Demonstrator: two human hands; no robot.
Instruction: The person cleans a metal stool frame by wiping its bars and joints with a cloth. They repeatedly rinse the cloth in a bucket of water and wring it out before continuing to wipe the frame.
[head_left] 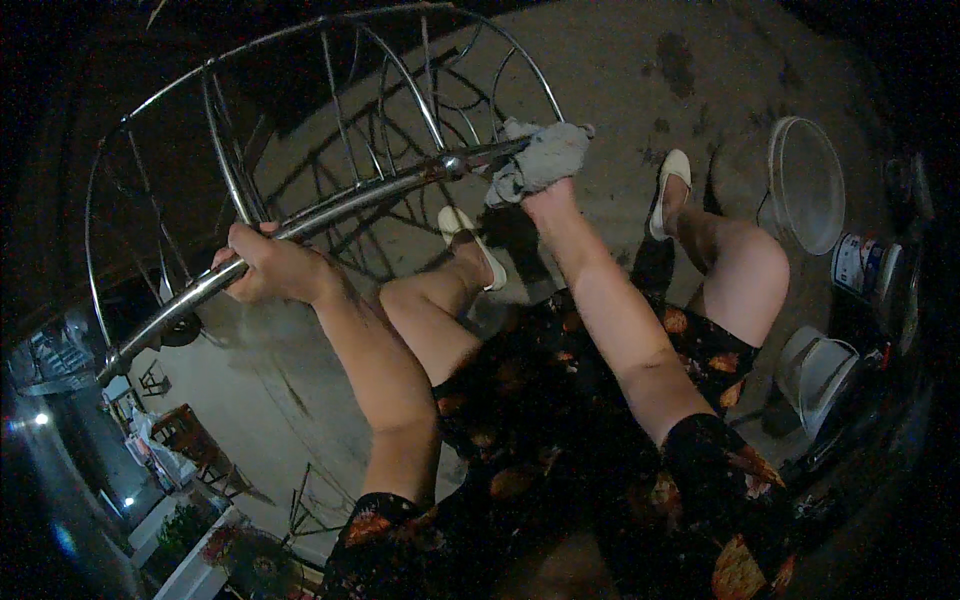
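A shiny metal tube frame with curved hoops and thin bars is held up in front of me, tilted from lower left to upper right. My left hand is wrapped round its thick near tube, toward the left end. At the tube's right end, my right hand is closed on a crumpled grey cloth, which presses against the metal. Most of that hand's fingers are hidden by the cloth.
Concrete floor with dark wet patches lies below, with the frame's shadow across it. At right stand a large pale bucket, a labelled tub and a white bucket. A wooden chair and plants are at lower left.
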